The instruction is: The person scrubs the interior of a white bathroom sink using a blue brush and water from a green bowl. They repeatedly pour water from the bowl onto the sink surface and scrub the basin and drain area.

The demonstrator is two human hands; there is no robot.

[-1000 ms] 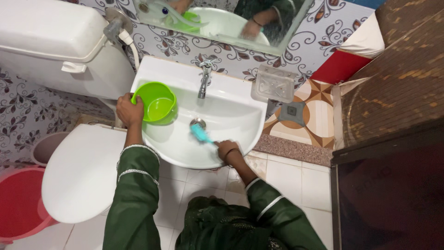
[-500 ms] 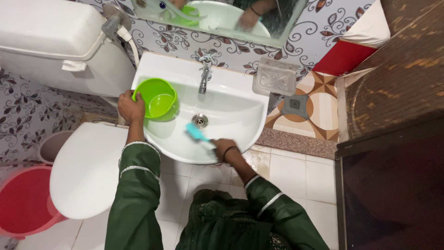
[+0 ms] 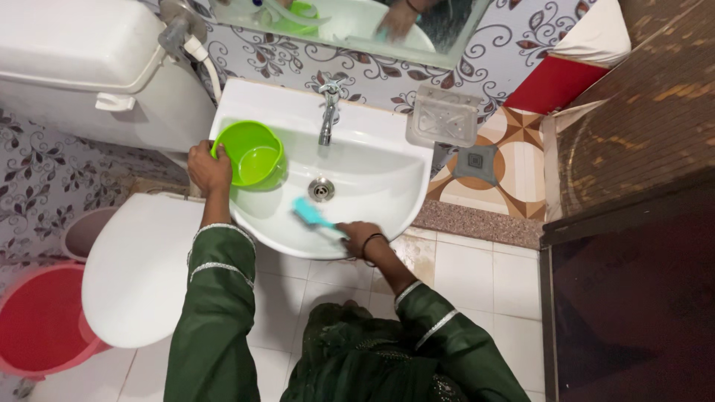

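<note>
Nearest the camera, my dark green sleeves frame the view, both arms reaching forward over the white tiled floor [image 3: 477,298]. My right hand [image 3: 360,237] sits at the front rim of the white basin [image 3: 387,205], fingers curled shut around the handle of a teal brush [image 3: 309,214]. Against the frame a second back, the brush head has drawn away from the drain [image 3: 321,189] toward the near-left wall of the bowl — the stroke is travelling outward from the centre, so I read the scrubbing as now covering the front slope rather than the drain area.

My left hand [image 3: 208,168] grips the edge of a green plastic mug [image 3: 251,156], thumb side on its rim; the mug rests at the basin's left shoulder and has barely shifted.

Further out — chrome tap [image 3: 327,112] at the back, closed as far as I can tell; clear soap dish [image 3: 442,117] on the wall to its right. Leftward, the toilet lid [image 3: 141,260], the cistern [image 3: 82,59] and a red bucket [image 3: 37,320].
</note>
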